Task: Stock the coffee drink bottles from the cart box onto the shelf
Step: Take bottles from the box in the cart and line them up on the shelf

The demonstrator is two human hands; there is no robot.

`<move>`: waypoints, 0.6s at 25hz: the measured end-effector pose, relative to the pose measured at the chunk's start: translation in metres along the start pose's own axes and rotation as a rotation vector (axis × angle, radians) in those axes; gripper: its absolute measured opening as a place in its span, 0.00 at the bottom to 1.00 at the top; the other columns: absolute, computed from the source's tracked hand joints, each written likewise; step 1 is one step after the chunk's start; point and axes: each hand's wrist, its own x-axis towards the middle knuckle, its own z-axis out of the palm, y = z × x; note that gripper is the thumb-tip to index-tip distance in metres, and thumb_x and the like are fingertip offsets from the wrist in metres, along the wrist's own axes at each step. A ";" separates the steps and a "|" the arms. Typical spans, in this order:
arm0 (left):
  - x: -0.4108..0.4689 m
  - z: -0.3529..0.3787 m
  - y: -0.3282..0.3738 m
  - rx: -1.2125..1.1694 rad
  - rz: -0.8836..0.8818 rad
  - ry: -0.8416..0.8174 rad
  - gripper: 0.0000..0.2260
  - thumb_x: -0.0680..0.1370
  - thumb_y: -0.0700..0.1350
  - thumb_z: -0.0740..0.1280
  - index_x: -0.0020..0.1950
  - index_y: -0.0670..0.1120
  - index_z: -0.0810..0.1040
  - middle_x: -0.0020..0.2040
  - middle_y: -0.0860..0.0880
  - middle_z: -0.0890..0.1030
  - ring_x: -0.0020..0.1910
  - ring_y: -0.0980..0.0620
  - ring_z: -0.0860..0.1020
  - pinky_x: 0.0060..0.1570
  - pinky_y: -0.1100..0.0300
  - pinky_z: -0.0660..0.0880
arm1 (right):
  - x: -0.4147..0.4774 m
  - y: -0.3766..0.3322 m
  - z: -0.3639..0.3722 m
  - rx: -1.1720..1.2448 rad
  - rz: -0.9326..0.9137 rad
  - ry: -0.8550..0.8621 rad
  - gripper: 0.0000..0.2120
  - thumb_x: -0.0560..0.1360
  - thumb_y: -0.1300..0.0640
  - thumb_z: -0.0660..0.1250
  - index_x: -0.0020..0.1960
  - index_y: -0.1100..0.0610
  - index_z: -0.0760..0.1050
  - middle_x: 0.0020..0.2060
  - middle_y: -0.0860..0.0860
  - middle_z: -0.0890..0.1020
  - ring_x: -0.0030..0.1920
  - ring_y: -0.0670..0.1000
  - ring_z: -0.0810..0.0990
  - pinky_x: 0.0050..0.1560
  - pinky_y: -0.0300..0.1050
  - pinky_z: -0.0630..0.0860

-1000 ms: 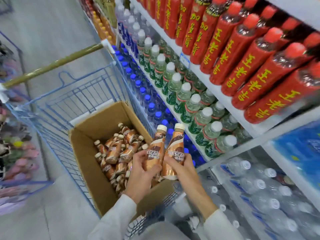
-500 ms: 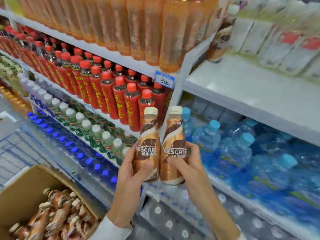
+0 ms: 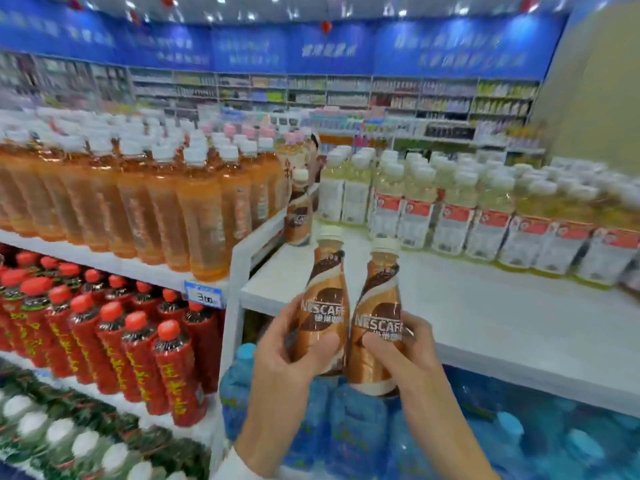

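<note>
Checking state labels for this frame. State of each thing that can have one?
left hand, grips left coffee bottle
right hand, grips right coffee bottle
left coffee bottle, capped, upright, held, not yet shelved
right coffee bottle, capped, upright, held, not yet shelved
shelved coffee bottle, capped, standing on white shelf

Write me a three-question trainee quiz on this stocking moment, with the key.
1. Multiple choice: the left hand and right hand hold: A) one coffee bottle each; B) one bottle between them; C) nothing.
2. True or false: a standing coffee bottle is already on the white shelf.
3. Fill in: the tall bottles to its left in the view hold a drink coloured ____.
Key: 1 A, the left-held bottle and right-held bottle; 2 true; 3 orange.
</note>
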 end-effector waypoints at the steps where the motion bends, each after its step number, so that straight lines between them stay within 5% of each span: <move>1: 0.010 0.006 0.006 -0.006 0.011 -0.040 0.31 0.67 0.50 0.80 0.69 0.51 0.77 0.58 0.50 0.85 0.56 0.51 0.84 0.49 0.62 0.81 | 0.004 -0.011 -0.003 -0.023 -0.033 0.007 0.27 0.60 0.35 0.76 0.56 0.35 0.72 0.50 0.40 0.86 0.48 0.43 0.86 0.42 0.40 0.82; 5: 0.061 0.022 0.022 0.078 -0.025 -0.160 0.35 0.65 0.58 0.79 0.70 0.54 0.75 0.61 0.53 0.83 0.61 0.50 0.82 0.58 0.51 0.81 | 0.041 -0.040 -0.015 -0.093 -0.117 0.046 0.23 0.66 0.35 0.74 0.56 0.34 0.67 0.52 0.38 0.84 0.50 0.38 0.84 0.44 0.37 0.80; 7: 0.084 0.023 0.021 0.182 -0.039 -0.171 0.35 0.63 0.59 0.81 0.68 0.56 0.75 0.61 0.55 0.82 0.61 0.52 0.81 0.55 0.57 0.81 | 0.063 -0.042 -0.016 -0.112 -0.100 0.056 0.20 0.73 0.43 0.74 0.57 0.39 0.66 0.54 0.42 0.81 0.47 0.35 0.83 0.39 0.31 0.79; 11: 0.115 0.008 0.000 0.266 -0.056 -0.154 0.27 0.66 0.47 0.82 0.58 0.64 0.75 0.59 0.59 0.82 0.57 0.55 0.82 0.46 0.65 0.80 | 0.086 -0.015 -0.011 -0.223 -0.122 0.065 0.23 0.78 0.56 0.72 0.61 0.42 0.61 0.60 0.42 0.77 0.50 0.33 0.81 0.43 0.26 0.77; 15: 0.128 -0.008 -0.020 0.280 -0.018 -0.167 0.33 0.65 0.34 0.81 0.59 0.63 0.75 0.60 0.58 0.82 0.54 0.63 0.82 0.45 0.70 0.79 | 0.096 0.005 -0.004 -0.302 -0.097 0.019 0.24 0.78 0.57 0.71 0.63 0.43 0.59 0.61 0.42 0.75 0.52 0.31 0.79 0.48 0.27 0.77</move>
